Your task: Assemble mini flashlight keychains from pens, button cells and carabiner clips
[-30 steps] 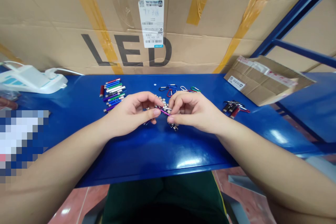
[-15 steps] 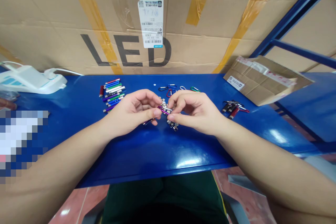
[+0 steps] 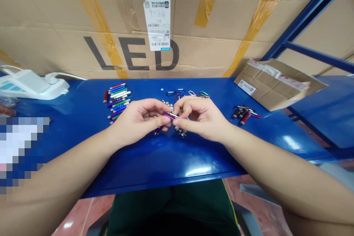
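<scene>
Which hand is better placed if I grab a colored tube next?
Probably your left hand: it's beside the colored tubes, while your right hand is farther away. Both hold the purple clip, so the left would release first.

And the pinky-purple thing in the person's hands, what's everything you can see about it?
The pinky-purple thing looks like a small, shiny metal clip with a silvery bar along it. It slants down toward the right of the picture, held over the blue table. The left hand pinches one end and the right hand the other. Parts are covered, so I can't tell whether it's open.
</scene>
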### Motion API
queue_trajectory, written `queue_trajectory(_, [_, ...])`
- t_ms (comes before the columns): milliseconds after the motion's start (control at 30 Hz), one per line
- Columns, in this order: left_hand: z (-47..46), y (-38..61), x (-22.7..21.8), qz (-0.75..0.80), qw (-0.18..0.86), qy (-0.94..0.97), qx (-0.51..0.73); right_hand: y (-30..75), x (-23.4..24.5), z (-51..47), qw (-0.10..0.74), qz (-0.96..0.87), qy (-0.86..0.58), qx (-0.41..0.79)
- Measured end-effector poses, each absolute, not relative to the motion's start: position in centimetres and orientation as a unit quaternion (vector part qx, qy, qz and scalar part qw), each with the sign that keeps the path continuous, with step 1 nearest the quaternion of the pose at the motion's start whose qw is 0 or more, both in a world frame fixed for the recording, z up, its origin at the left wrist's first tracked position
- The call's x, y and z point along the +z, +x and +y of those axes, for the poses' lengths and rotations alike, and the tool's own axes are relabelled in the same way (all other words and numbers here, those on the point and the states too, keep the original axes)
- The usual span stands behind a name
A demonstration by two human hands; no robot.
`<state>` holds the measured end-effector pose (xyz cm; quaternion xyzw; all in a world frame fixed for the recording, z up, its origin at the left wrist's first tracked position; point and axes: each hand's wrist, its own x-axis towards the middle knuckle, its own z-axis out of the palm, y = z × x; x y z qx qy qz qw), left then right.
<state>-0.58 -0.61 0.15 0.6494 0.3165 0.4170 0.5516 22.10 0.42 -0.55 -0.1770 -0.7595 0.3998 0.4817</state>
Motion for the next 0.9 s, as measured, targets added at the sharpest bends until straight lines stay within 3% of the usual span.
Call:
queue_trajectory(333, [-0.74, -0.37, 0.38, 0.377, 0.447, 0.683, 0.438, 21.79, -0.81, 0.26, 0.475, -0.722, -0.205, 0.460])
queue_trajectory(600, [-0.79, -0.14, 0.50, 0.389, 0.509, 0.648, 0.413, 21.66, -1.06, 0.25, 0.458, -0.721, -0.227, 0.468])
queue_trajectory(900, [-0.39, -0.57, 0.08, 0.317, 0.603, 0.617, 0.394, 22.18, -1.12, 1.06, 0.472, -0.801, -0.165, 0.328])
